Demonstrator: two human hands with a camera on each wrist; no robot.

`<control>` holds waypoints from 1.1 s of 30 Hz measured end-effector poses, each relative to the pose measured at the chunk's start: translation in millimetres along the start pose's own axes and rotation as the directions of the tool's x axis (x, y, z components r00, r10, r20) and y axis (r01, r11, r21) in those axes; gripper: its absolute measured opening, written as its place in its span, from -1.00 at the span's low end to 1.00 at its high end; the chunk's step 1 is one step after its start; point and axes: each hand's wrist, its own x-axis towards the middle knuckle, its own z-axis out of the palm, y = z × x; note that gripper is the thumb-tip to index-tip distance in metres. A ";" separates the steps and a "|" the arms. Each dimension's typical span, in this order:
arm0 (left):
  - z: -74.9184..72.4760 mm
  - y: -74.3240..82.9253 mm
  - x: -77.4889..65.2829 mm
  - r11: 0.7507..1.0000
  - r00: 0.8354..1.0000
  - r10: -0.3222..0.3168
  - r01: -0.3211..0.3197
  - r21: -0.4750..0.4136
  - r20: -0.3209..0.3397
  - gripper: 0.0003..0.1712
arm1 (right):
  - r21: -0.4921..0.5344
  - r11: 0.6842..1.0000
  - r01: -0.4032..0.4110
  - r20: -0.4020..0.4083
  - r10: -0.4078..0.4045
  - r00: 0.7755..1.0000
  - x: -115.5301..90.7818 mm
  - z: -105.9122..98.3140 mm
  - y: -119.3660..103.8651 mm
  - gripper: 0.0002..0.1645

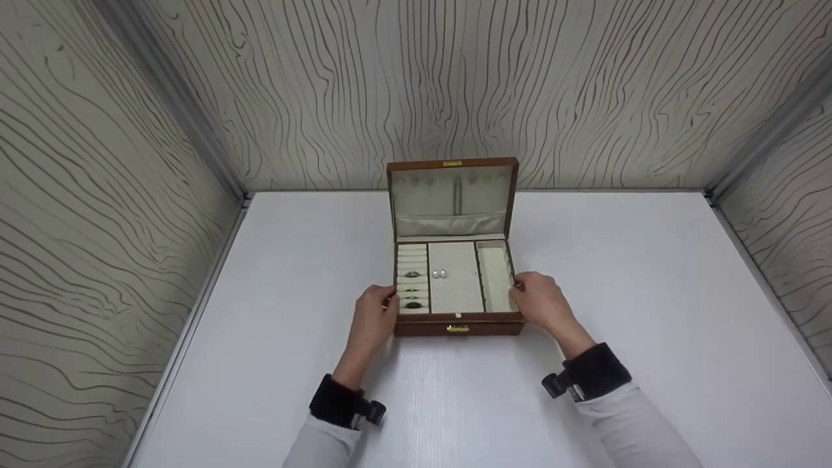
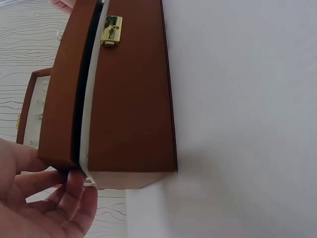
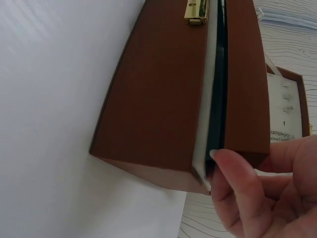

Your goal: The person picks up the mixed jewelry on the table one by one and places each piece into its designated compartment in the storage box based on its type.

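Note:
A brown jewelry box (image 1: pixel 422 330) stands on the table with its lid (image 1: pixel 452 192) raised, and a chain necklace (image 3: pixel 281 135) hangs inside that lid. My left hand (image 1: pixel 374 315) grips the left side of the box's upper tray (image 2: pixel 64 99) near the front corner. On the opposite side, my right hand (image 1: pixel 543 299) pinches the tray's right front corner, thumb on the lower edge. Both wrist views show a dark gap between the tray and the base below. Several rings (image 1: pixel 413 304) sit in the tray's left rolls. Two pearl earrings (image 1: pixel 440 273) lie on the middle panel.
A white table (image 1: pixel 292 260) extends around the box. Wood-patterned panels (image 1: pixel 312 97) rise behind it and on both sides. A gold clasp (image 1: pixel 457 329) is on the base's front. The tray's right compartment (image 1: pixel 496 276) has a pale lining.

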 end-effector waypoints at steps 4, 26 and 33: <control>0.0 0.6 1.1 1.000 1.000 -0.018 0.018 0.022 0.020 -0.68 | -0.061 0.997 0.049 -0.047 -0.052 0.998 -0.8 1.4 -0.5 -0.61; 5.5 4.2 5.2 0.992 0.998 -0.063 0.061 0.113 0.012 -0.72 | -0.146 0.987 0.061 -0.161 -0.085 0.983 4.8 17.8 2.3 -0.77; 9.7 9.9 6.9 0.978 0.996 -0.074 0.082 0.191 -0.050 -0.83 | -0.242 0.965 0.102 -0.197 -0.152 0.968 5.1 20.4 1.0 -0.74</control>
